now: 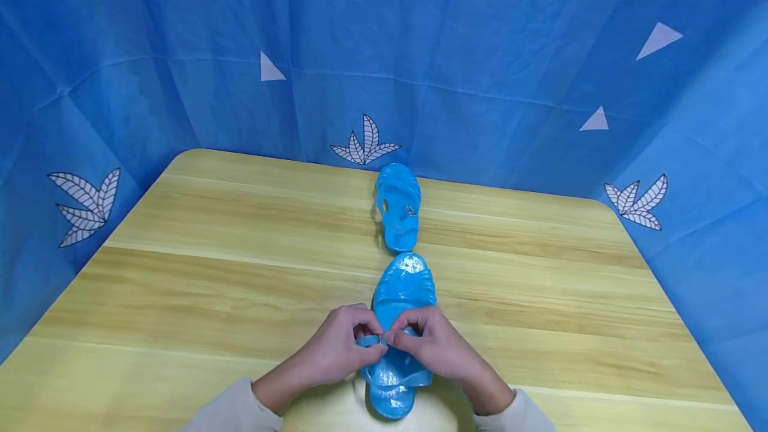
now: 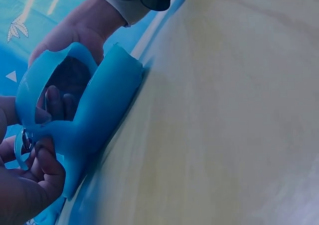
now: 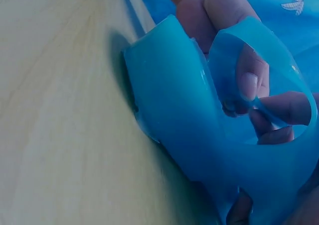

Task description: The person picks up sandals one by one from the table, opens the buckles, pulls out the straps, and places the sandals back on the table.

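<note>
A glossy blue sandal lies on the table between both hands, its toe pointing away from the body. My left hand pinches the sandal's thin strap from the left side. From the right, my right hand pinches the same strap, the fingertips of both hands almost meeting above the footbed. A small metal buckle shows by the left fingers in the left wrist view. In the right wrist view the strap runs between the fingertips; whether its end is through the buckle cannot be told.
A second blue sandal lies just beyond the first, near the table's back edge, with a metal buckle visible on it. The wood-patterned table has rounded far corners. A blue curtain with white triangles and leaf prints surrounds it.
</note>
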`<state>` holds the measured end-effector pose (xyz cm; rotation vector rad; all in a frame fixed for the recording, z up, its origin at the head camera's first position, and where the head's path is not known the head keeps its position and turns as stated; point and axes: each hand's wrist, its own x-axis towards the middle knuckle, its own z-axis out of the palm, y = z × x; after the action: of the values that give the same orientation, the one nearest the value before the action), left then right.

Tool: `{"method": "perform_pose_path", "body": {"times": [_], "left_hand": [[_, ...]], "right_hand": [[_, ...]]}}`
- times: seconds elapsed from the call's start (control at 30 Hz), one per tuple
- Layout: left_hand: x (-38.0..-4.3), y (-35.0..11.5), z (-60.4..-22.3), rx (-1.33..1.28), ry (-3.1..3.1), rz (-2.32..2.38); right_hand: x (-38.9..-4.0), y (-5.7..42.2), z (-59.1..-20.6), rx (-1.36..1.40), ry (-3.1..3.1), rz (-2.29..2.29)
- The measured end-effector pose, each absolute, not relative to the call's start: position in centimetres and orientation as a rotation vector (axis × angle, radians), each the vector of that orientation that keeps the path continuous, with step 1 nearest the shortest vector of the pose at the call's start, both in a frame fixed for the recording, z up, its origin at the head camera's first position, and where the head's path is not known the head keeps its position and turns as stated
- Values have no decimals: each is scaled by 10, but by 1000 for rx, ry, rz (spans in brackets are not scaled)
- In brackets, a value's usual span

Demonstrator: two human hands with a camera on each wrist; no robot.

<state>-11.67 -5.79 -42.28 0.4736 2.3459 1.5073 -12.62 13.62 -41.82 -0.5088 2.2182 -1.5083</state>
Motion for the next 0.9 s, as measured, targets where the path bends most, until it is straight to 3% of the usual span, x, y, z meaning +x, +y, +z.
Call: {"method": "perform_pose_path", "body": {"times": [0.9], "left_hand": [[-113,-56,-428,495,2309,1626]], "right_hand": [[-131,147,-432,-556,1991,-1711]]}}
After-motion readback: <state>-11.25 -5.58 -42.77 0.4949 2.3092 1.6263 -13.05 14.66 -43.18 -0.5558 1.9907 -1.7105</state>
